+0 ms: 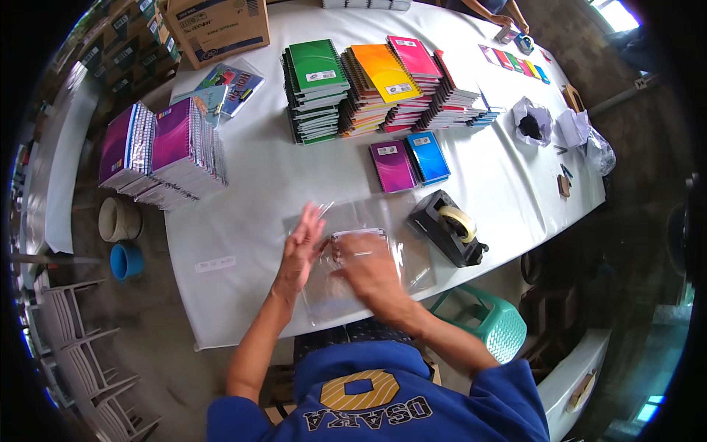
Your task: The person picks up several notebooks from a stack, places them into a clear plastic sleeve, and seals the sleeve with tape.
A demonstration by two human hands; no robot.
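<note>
A clear plastic sheet (317, 306) lies on the table in front of me. On it rests a small spiral-bound notebook or a stack of them (359, 234), mostly covered by my right hand (372, 276). That hand is smeared by motion, and its finger shape does not show clearly. Beside the notebook's left side my left hand (298, 247) is raised with its fingers stretched out, open and holding nothing. A black tape dispenser (438, 225) with a roll of pale tape (458, 223) stands to the right, at the sheet's edge.
Behind the sheet lie a purple notebook (394, 166) and a blue one (428, 157). Stacks of green (317, 66), orange (383, 70) and pink notebooks (414, 55) stand farther back. Purple notebooks (173, 140) are piled left. A green stool (504, 328) stands by the front edge. Another person's hands (508, 20) work far right.
</note>
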